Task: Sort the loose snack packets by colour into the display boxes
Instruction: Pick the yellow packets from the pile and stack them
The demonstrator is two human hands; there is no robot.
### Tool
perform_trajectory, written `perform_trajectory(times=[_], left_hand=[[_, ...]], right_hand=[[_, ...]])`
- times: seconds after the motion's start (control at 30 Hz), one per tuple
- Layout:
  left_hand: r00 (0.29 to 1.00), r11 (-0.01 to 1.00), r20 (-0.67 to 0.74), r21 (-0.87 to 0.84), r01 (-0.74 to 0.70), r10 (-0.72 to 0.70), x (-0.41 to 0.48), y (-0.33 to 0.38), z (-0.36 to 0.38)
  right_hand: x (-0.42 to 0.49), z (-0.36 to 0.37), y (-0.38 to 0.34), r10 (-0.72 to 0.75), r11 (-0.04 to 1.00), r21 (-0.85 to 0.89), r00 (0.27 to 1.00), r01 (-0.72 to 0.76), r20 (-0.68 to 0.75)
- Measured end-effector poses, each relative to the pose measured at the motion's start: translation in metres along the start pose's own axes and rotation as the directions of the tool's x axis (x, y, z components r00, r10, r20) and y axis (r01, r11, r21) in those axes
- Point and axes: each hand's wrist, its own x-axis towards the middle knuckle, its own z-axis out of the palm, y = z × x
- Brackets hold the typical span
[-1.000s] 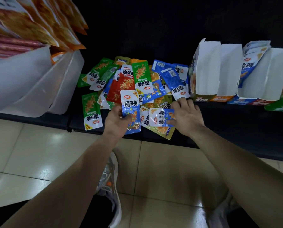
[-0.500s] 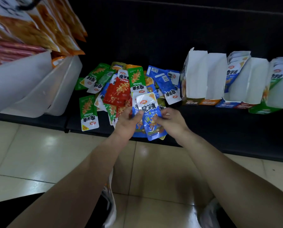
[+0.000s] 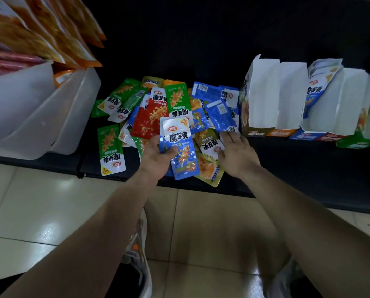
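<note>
Hands: apart; left hand [image 3: 156, 157] grips a blue packet [image 3: 180, 147], thumb across its face; right hand [image 3: 237, 157] lies spread, fingers straight, on the pile [image 3: 156, 117].
Left of the left hand: one green packet [image 3: 111, 147] lies by itself.
Blue packet: reads 魔芋爽, "20%" in the top corner.
Pile: green, red, blue and olive packets, just beyond both hands.
Right of the right hand: display boxes [image 3: 265, 93], white inside; blue packets [image 3: 315, 91] stand in one.
Change: half a second ago both hands met on the blue packet; the right has since let go.
</note>
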Motion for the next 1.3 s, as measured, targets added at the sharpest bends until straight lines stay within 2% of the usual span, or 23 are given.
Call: perform_trajectory(times=[0.17,0.33,0.5,0.57,0.63,0.73,0.8,0.9,1.03,1.1,1.17,1.3], left_hand=[[1.000,0.999,-0.002,0.041,-0.027,0.027,0.003,-0.003,0.001],[0.999,0.997,0.033,0.068,-0.021,0.019,-0.008,-0.006,0.005],[0.999,0.997,0.049,0.068,-0.018,0.015,-0.017,-0.003,0.008],[0.998,0.998,0.065,0.066,-0.013,0.009,-0.020,-0.001,0.010],[0.998,0.995,0.070,0.098,-0.016,0.009,-0.021,0.002,0.012],[0.997,0.991,0.083,0.131,-0.017,0.006,-0.021,0.006,0.016],[0.996,0.990,0.090,0.142,-0.017,0.004,-0.022,0.008,0.020],[0.995,0.989,0.103,0.148,-0.014,-0.001,-0.026,0.009,0.026],[0.993,0.991,0.117,0.137,-0.001,-0.015,-0.033,0.008,0.027],[0.992,0.992,0.124,0.128,0.016,-0.032,-0.033,0.005,0.026],[0.990,0.991,0.134,0.131,0.033,-0.050,-0.035,0.007,0.025],[0.990,0.987,0.123,0.153,0.049,-0.068,-0.037,0.015,0.026]], right_hand=[[-0.029,0.012,0.020,0.064,0.985,-0.154,0.992,-0.080,-0.109],[-0.039,0.013,0.042,0.220,0.975,0.045,0.964,-0.216,-0.147],[-0.040,0.006,0.046,0.318,0.948,0.070,0.942,-0.312,-0.111],[-0.044,0.003,0.050,0.323,0.940,0.159,0.938,-0.303,-0.122],[-0.050,-0.002,0.052,0.289,0.940,0.244,0.935,-0.237,-0.205],[-0.060,-0.010,0.055,0.149,0.984,0.144,0.927,-0.105,-0.343],[-0.066,-0.011,0.060,0.095,0.995,0.050,0.955,-0.085,-0.281],[-0.070,-0.007,0.068,0.155,0.987,0.052,0.978,-0.149,-0.140],[-0.063,0.001,0.072,0.329,0.939,0.131,0.941,-0.317,-0.081],[-0.057,0.005,0.070,0.393,0.915,0.114,0.918,-0.386,-0.046],[-0.051,0.006,0.070,0.426,0.901,0.110,0.904,-0.419,-0.048],[-0.051,-0.002,0.075,0.445,0.866,0.280,0.894,-0.415,-0.051]])
